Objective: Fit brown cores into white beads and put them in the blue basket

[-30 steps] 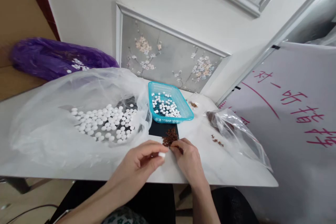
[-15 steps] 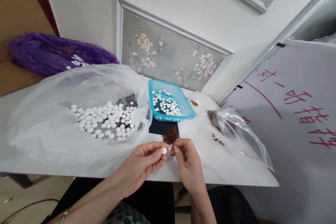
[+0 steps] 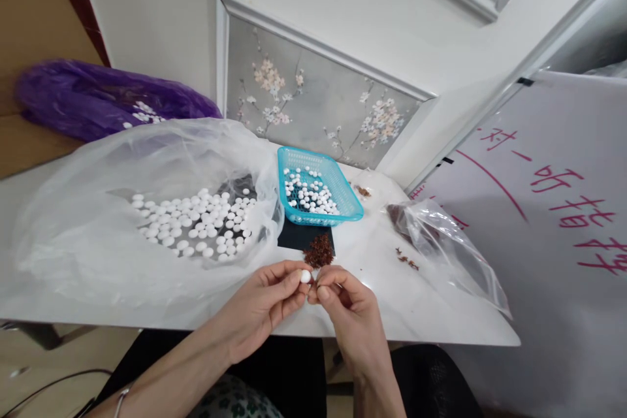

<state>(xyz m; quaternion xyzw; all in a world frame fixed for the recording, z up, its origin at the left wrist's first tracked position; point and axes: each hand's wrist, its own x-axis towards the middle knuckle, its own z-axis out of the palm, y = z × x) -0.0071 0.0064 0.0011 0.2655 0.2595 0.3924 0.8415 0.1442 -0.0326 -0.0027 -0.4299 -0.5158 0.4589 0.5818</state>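
Observation:
Between thumb and fingers, my left hand (image 3: 274, 294) pinches a small white ball (image 3: 305, 276). My right hand (image 3: 345, 300) is pinched shut right beside the ball. A tiny reddish-brown piece seems to show at its fingertips, too small to name. Just beyond my hands is a heap of small reddish-brown pieces (image 3: 319, 251), partly on a black sheet (image 3: 294, 236). Behind it stands a blue plastic basket (image 3: 350, 212) with many white balls inside. On the left, a large translucent plastic bag (image 3: 98, 235) lies open with many more white balls.
A purple bag (image 3: 63, 98) with several white balls lies at the far left. Right of the basket, a clear plastic bag (image 3: 455, 248) holds brown material, near a few loose brown bits (image 3: 406, 259). A framed flower picture (image 3: 313, 91) and a whiteboard (image 3: 548, 261) border the white table (image 3: 441, 320).
My right hand has shifted left and slightly down, bringing its fingertips up against the white ball. My left hand keeps hold of the ball, almost in place.

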